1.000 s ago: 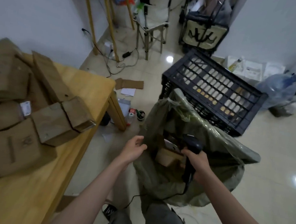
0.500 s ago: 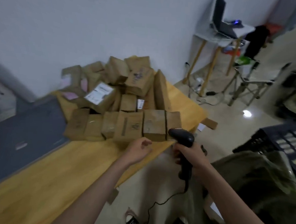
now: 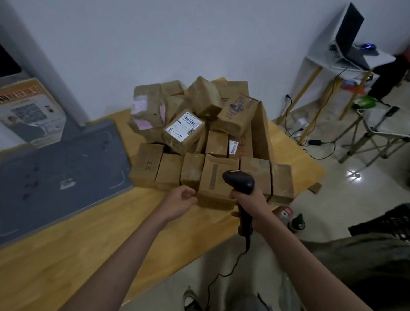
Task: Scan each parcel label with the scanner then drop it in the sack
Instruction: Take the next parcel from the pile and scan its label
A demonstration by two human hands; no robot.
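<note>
Several brown cardboard parcels point(image 3: 198, 136) are piled on the far corner of the wooden table point(image 3: 51, 261). One carries a white label point(image 3: 184, 127) marked 4-3-11. My left hand point(image 3: 179, 202) reaches toward the front row, fingers loosely curled and holding nothing, just short of a small box point(image 3: 191, 171). My right hand point(image 3: 251, 205) grips the handle of the black corded scanner point(image 3: 239, 181), whose head sits in front of the front-row parcel point(image 3: 215, 179). The green sack point(image 3: 369, 264) shows at the lower right.
A grey mat point(image 3: 55, 178) lies on the table's left part, with a printed box point(image 3: 26, 110) behind it. A black crate point(image 3: 395, 221) stands on the floor at right. A small white table with a laptop point(image 3: 350, 37) and a folding chair point(image 3: 386, 126) are beyond.
My view has swung from the sack to the parcel pile on the table. Both hands have left the sack and moved up to the front row of parcels, the scanner still in my right hand.
</note>
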